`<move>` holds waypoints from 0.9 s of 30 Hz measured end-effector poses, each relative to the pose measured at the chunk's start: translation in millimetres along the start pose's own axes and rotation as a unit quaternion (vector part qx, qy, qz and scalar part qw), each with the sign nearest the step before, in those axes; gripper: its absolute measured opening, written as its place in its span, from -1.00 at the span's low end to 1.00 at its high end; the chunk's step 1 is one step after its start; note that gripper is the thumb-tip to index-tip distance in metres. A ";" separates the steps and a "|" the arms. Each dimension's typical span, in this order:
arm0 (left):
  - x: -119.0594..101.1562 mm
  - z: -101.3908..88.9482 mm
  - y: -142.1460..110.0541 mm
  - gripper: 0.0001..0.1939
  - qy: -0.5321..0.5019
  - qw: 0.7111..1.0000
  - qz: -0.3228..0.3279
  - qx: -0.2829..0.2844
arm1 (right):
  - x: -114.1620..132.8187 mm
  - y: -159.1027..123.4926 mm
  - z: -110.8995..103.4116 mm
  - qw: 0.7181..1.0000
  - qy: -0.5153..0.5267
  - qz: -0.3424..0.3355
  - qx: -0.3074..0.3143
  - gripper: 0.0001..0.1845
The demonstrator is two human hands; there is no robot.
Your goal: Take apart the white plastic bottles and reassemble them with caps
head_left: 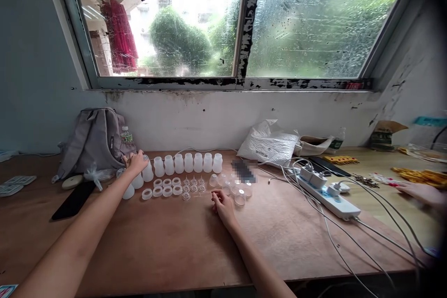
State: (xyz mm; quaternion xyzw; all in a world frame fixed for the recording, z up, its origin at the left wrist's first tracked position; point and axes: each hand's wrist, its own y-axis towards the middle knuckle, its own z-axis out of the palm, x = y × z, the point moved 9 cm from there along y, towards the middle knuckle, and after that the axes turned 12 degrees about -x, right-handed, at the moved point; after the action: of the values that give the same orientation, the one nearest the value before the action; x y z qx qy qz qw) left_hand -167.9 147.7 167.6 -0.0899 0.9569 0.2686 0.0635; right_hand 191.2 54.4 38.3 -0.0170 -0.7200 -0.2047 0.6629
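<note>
My left hand (135, 165) reaches to the left end of a row of frosted white plastic bottles (179, 164). Its fingers are bent over the bottle tops there, and whatever they grip is hidden. One bottle (128, 191) stands partly behind my left forearm. My right hand (222, 205) rests on the table with fingers curled in, and nothing shows in it. Close beside it are several clear domed caps (239, 199). Between the hands lie white rings (157, 191) and clear nipple-like pieces with thin tips (186, 188), in short rows.
A grey backpack (92, 142), a black phone (72, 201) and a knotted plastic bag (96, 174) are at left. Rightward lie a silver mailer bag (268, 144) and a power strip (335, 202) with trailing cables. Another person's hand (419, 193) is at the far right, near yellow pieces (424, 177).
</note>
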 end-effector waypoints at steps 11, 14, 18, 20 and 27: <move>2.2 8.6 -3.8 -0.57 0.039 0.999 0.018 -0.019 | 0.3 -0.5 -1.5 1.000 -0.011 -0.004 -0.004 -0.66; 4.3 7.1 -5.6 -0.58 0.047 0.998 0.019 -0.026 | -1.2 -0.1 -1.3 1.000 -0.011 -0.001 -0.004 -0.64; 6.8 5.1 -7.3 -0.56 0.051 0.998 0.024 -0.031 | -2.4 0.4 -1.1 1.000 -0.009 0.002 -0.006 -0.61; 7.1 3.4 -9.1 -0.53 0.050 0.998 0.028 -0.034 | -2.8 0.4 -1.2 1.000 -0.008 0.002 -0.006 -0.61; -40.5 -16.2 -43.7 -0.57 -0.006 0.974 0.189 -0.121 | -2.6 0.0 -2.3 1.000 -0.008 -0.003 -0.008 -0.63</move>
State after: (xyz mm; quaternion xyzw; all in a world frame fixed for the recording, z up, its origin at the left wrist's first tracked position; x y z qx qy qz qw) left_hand -120.6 108.1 166.3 0.0874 0.9165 0.3904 0.0053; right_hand 193.7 54.3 35.9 -0.0217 -0.7234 -0.2119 0.6567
